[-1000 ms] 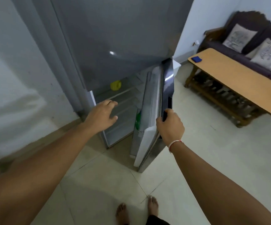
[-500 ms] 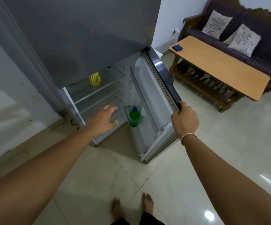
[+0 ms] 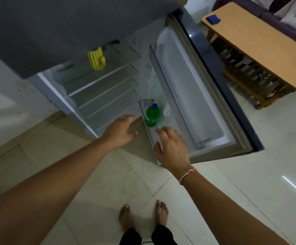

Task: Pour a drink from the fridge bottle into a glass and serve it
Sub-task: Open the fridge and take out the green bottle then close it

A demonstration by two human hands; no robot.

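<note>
The green bottle (image 3: 152, 115) stands low in the door shelf (image 3: 161, 138), its base hidden behind the clear rail and its label too blurred to read. The wooden table (image 3: 260, 48) and the cushions (image 3: 292, 13) run off the right edge. The fridge's (image 3: 72, 29) top is cut off above.

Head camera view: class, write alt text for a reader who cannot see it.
Two bare hands, the left hand and right hand, reach open toward a green bottle standing in the open fridge door. A yellow object sits on a shelf inside.
</note>
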